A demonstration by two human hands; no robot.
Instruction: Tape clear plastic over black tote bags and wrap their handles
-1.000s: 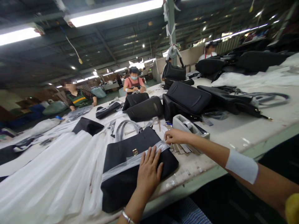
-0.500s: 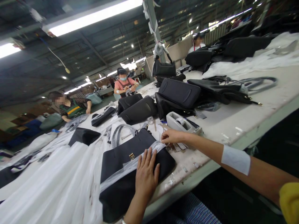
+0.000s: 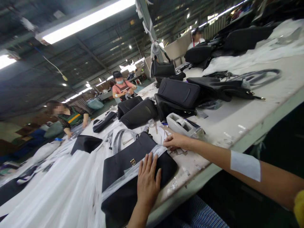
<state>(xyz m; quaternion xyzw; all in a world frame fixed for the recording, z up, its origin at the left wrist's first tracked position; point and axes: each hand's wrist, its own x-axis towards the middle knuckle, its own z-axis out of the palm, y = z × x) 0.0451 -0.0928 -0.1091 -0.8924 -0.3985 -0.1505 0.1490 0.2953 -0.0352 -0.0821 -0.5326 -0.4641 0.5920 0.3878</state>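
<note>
A black handbag (image 3: pixel 116 164) with a gold clasp (image 3: pixel 133 162) lies on the table in front of me. Across its front runs a whitish, see-through wrapping strip (image 3: pixel 118 183). My left hand (image 3: pixel 148 183) rests flat over the strip and bag, fingers stretched out. At the bag's right edge, my right hand (image 3: pixel 177 141) is closed in a pinch at the end of the strip; its fingertips partly hide that end. The bag's wrapped handles (image 3: pixel 117 139) stretch out beyond its top edge.
A grey tape dispenser (image 3: pixel 181 125) stands just past my right hand. Several black bags (image 3: pixel 179 91) are piled farther back. White sheeting (image 3: pixel 54 193) covers the table at left. Two co-workers (image 3: pixel 73 115) (image 3: pixel 122 87) work along the far side. The table edge (image 3: pixel 268 126) runs along my right.
The view has shifted slightly. My left hand stays flat on the bag, and my right hand still pinches at the strip's end, with little movement.
</note>
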